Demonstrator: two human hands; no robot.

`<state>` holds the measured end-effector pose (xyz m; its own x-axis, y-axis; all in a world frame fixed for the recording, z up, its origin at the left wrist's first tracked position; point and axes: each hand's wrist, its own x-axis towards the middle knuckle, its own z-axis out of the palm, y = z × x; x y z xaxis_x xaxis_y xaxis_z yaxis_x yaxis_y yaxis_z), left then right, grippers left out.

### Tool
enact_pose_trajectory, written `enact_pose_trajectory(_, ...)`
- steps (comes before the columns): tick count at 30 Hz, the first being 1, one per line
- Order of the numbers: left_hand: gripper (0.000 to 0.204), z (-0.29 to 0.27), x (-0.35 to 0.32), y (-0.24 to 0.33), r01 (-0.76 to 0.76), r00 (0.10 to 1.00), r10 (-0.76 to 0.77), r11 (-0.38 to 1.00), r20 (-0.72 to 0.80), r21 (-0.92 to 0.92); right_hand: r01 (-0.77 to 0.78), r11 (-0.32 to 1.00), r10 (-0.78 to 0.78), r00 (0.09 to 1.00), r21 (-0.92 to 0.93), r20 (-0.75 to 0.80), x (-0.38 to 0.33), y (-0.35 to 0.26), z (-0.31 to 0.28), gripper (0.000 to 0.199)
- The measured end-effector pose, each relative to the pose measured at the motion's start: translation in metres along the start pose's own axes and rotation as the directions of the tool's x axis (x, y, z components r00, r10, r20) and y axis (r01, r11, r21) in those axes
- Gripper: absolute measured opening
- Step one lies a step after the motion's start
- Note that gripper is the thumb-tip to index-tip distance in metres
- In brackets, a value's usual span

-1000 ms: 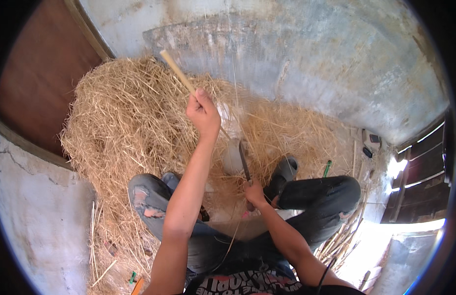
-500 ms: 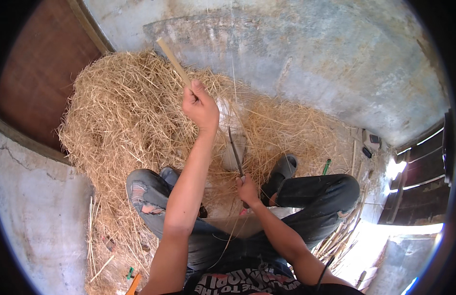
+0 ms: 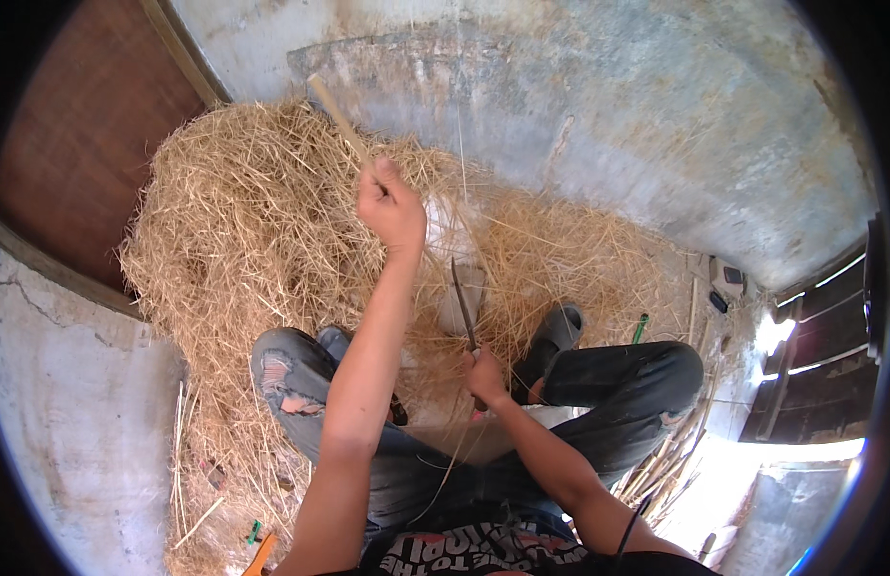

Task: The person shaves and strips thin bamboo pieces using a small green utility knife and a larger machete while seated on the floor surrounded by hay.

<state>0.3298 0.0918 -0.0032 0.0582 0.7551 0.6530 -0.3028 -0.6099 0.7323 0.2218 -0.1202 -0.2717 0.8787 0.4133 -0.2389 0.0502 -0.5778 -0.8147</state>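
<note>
Raised over the straw, my left hand (image 3: 392, 209) is closed round the lower end of a pale wooden stick (image 3: 337, 117), probably split bamboo, which slants up and to the left. My right hand (image 3: 485, 376) grips the handle of a long, narrow knife (image 3: 464, 305) low between my knees. Its dark blade points up and away from me, toward a grey stone or block (image 3: 461, 300) on the floor. The blade and the stick are well apart. Part of the handle is hidden by my fingers.
A big heap of straw (image 3: 243, 202) fills the left, with looser straw (image 3: 579, 235) toward the right. A stained wall (image 3: 598, 86) stands behind. A green tool (image 3: 640, 328) lies beyond my right knee, and thin sticks (image 3: 646, 470) lie at the right. An orange object (image 3: 261, 555) is at lower left.
The knife and my right hand have shifted very slightly. The view has moved a little; my left hand still holds the stick at almost the same place.
</note>
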Motion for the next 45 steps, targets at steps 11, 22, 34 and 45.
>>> enact_pose_trajectory(11, 0.042, -0.01, 0.002, -0.006, 0.013, 0.998, -0.014, 1.0, 0.056, 0.018, 0.213, 0.969, -0.176, 0.949, 0.123, -0.261, -0.027, -0.096, -0.041, 0.03)
enact_pose_trajectory(22, 0.041, 0.0, -0.01, -0.003, 0.009, 0.991, -0.008, 1.0, 0.131, -0.006, 0.193, 0.962, -0.134, 0.949, 0.192, -0.286, -0.007, -0.084, -0.043, 0.039)
enact_pose_trajectory(34, 0.051, -0.027, 0.006, -0.017, 0.042, 0.985, -0.02, 0.991, 0.171, -0.125, -0.271, 0.946, 0.241, 0.954, 0.175, 0.176, -0.011, -0.009, 0.005, 0.038)
enact_pose_trajectory(45, 0.079, -0.045, 0.038, -0.026, 0.704, 0.544, -0.15, 0.617, 0.826, -0.351, 0.263, 0.92, -0.173, 0.938, 0.291, -0.301, -0.011, -0.101, -0.074, 0.037)
